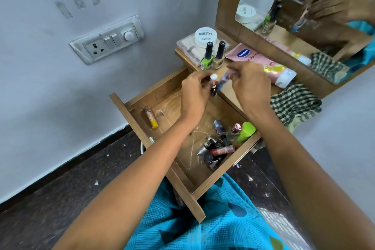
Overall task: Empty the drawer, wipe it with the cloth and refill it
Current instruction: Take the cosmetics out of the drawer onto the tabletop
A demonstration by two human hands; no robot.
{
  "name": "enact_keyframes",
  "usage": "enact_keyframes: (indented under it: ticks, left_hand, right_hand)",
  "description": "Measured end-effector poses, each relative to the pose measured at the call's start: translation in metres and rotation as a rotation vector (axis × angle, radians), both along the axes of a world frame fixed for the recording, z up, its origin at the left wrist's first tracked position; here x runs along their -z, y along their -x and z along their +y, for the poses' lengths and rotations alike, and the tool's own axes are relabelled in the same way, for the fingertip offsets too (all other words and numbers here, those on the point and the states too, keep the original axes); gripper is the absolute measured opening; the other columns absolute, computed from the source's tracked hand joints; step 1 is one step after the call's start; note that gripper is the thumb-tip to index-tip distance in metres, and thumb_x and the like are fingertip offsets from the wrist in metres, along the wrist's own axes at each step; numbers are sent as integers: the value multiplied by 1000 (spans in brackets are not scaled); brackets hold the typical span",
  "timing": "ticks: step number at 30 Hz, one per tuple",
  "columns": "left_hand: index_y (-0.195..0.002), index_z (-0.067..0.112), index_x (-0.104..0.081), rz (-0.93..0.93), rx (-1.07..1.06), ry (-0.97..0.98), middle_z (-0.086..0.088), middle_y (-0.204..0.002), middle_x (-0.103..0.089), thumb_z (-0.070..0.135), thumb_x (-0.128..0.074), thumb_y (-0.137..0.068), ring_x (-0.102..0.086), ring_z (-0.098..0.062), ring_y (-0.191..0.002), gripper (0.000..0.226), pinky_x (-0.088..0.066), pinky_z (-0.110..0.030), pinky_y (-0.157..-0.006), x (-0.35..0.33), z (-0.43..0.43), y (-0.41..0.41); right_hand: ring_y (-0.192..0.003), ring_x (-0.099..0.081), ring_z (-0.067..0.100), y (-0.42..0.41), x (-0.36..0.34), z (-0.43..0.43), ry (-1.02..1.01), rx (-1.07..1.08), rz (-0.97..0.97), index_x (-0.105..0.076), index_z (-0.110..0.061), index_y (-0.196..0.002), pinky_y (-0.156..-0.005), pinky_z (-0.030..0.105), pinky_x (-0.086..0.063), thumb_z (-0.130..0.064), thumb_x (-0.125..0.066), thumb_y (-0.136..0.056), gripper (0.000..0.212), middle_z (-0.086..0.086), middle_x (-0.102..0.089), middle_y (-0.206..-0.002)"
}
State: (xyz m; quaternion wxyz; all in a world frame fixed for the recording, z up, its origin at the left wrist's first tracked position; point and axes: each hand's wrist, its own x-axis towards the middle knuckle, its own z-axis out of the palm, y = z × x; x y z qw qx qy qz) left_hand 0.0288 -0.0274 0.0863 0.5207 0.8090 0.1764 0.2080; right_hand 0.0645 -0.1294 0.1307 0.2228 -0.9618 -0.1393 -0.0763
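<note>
Two polish bottles point(214, 55) stand on the counter point(226, 92) in front of one white jar point(206, 35). One pink tube point(263, 65) and one checked cloth point(294, 105) lie to their right. The open drawer point(126, 114) holds one yellow-capped stick point(150, 116) alone at its left and a heap of cosmetics point(219, 146) at its right, too tangled to count. Both hands are raised over the drawer's back. The left hand point(194, 91) pinches a small dark bottle point(214, 91) and the right hand point(251, 85) pinches a slim tube point(224, 78), fingertips nearly meeting.
</note>
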Motion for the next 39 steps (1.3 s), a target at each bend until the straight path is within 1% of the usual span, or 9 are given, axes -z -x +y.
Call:
enact_keyframes:
  ticks: [2,4,11,16,22,29,32,36,39]
  left_hand:
    - [-106,4,-67,-8,-11,13,-9,-103,-69,2,-67,-79,-62,-11,-85,27,-49,-13,-81,-9,-3,-9]
    - [-106,5,-67,3,-7,21,-9,-102,-70,3,-67,-79,-64,-14,-86,27,-51,-26,-86,-15,-6,-18]
    - [-106,5,-68,32,3,-27,-11,-103,-70,3,-66,-80,-66,-20,-91,26,-51,-32,-87,-16,-13,-47]
    - [-110,2,-65,15,33,-82,-12,-109,-68,2,-63,-82,-64,-21,-97,28,-50,-31,-88,-17,-13,-61]
    - [-103,4,-68,16,28,-75,-11,-101,-70,6,-64,-82,-65,-22,-91,21,-51,-35,-84,-9,-13,-72]
    - [-104,6,-68,10,33,-76,-11,-98,-70,10,-63,-84,-65,-20,-88,21,-51,-30,-80,-7,-14,-75]
    - [-101,7,-68,-7,27,-103,-12,-99,-69,11,-63,-84,-64,-22,-90,19,-52,-34,-82,-7,-14,-73]
    - [-101,5,-69,-27,37,-74,-11,-100,-69,4,-62,-82,-65,-21,-90,19,-51,-31,-84,-10,-14,-69]
    - [-107,4,-66,-18,28,-57,-9,-102,-69,-3,-62,-80,-64,-16,-91,28,-51,-27,-86,-12,-14,-67]
  right_hand:
    - [-96,-64,30,-15,-5,-2,-95,-5,-11,-66,-11,-112,-81,32,-51,2,-47,-87,34,14,-69,-105]
    - [-92,-65,32,-31,-8,-4,-123,-6,-18,-69,-7,-104,-80,37,-53,5,-48,-85,31,16,-70,-99]
    - [-91,-65,29,-73,-6,-2,-135,-13,17,-68,-2,-102,-84,40,-53,7,-50,-85,26,18,-69,-99]
    - [-90,-66,25,-85,-2,3,-142,-50,35,-67,0,-104,-84,34,-53,4,-53,-86,23,17,-69,-99]
    - [-91,-65,29,-97,4,4,-151,-93,29,-67,1,-102,-83,34,-52,1,-54,-85,22,19,-69,-99]
    - [-93,-64,27,-103,8,5,-146,-140,43,-67,-3,-108,-77,23,-43,-2,-56,-83,27,18,-69,-102]
    - [-90,-64,26,-102,9,4,-145,-139,49,-67,-2,-105,-82,29,-47,2,-55,-82,27,17,-69,-97]
    - [-78,-62,18,-101,11,3,-182,-140,85,-65,3,-103,-84,40,-52,8,-55,-81,26,17,-70,-94]
    - [-76,-56,10,-100,11,1,-202,-121,101,-61,3,-114,-79,28,-53,10,-56,-82,33,12,-68,-94]
